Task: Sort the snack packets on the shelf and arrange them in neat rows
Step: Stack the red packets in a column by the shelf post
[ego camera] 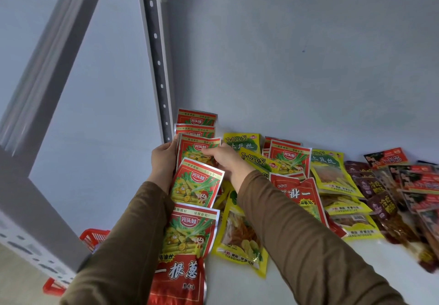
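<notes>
Five red packets: lined up overlapping along the shelf's [308,269] left edge, running from the front edge back to the rear wall, right next to the holed metal post [158,67]
Left hand [164,159]: flat against the left side of the row near its back end, fingers mostly straight, just steadying it
Right hand [225,159]: fingers curled over the third red packet [192,149] from the back, pinching its front face, so yeah I'm gripping that one
Front red packet [187,245]: biggest in view, hanging at the shelf's front edge between my brown sleeves
Yellow packets [240,240]: loose pile toward the middle, some under my right forearm, not straightened
More red packets [291,159]: mixed into the yellow pile, one upside down
Dark maroon packets [380,200]: messy heap toward the right end, overlapping each other
Red basket [93,237]: down below the shelf, off the left side
</notes>
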Motion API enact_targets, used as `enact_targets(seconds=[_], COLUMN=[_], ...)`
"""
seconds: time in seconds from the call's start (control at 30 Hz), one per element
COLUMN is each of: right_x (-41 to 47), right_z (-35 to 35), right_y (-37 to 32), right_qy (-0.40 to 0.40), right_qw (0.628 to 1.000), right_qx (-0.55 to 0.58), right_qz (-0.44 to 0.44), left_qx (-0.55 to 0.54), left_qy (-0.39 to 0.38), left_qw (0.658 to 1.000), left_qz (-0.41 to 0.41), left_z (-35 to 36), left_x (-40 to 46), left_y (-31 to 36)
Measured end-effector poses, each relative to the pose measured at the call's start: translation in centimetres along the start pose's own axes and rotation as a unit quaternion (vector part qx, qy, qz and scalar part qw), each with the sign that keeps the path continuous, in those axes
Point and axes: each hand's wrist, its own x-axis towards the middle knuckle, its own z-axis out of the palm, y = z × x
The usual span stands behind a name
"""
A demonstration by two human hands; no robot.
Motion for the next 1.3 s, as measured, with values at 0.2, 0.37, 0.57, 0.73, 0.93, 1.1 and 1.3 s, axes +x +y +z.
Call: enact_targets(seconds=[0.2, 0.37, 0.57, 0.73, 0.93, 1.1, 1.3], right_x=[1.1, 1.1, 1.0, 1.5, 2.0, 2.1, 2.0], right_z=[-0.1, -0.1, 0.0, 0.1, 0.3, 0.6, 0.5], right_y=[0.3, 0.6, 0.5, 1.0, 0.9, 0.8, 0.7], right_qy=[0.034, 0.047, 0.017, 0.005, 0.015, -0.003, -0.014], right_qw=[0.998, 0.997, 0.997, 0.998, 0.999, 0.997, 0.997], right_qx=[0.046, 0.050, -0.036, -0.059, 0.013, 0.068, 0.081], right_qz=[-0.028, -0.042, -0.061, -0.029, -0.025, -0.031, 0.001], left_qx=[0.018, -0.007, -0.046, -0.050, -0.005, 0.164, 0.414], left_qy=[-0.025, -0.043, -0.031, -0.051, -0.045, 0.017, 0.002], left_qw=[1.000, 0.999, 0.997, 0.995, 0.997, 0.985, 0.867], left_qz=[-0.005, -0.020, -0.049, -0.064, -0.063, 0.052, 0.277], left_z=[0.3, 0.3, 0.7, 0.7, 1.2, 1.1, -2.5], left_x=[-0.2, 0.1, 0.5, 0.9, 0.6, -1.2, -12.5], left_y=[0.8, 0.6, 1.6, 2.4, 2.2, 3.8, 3.8])
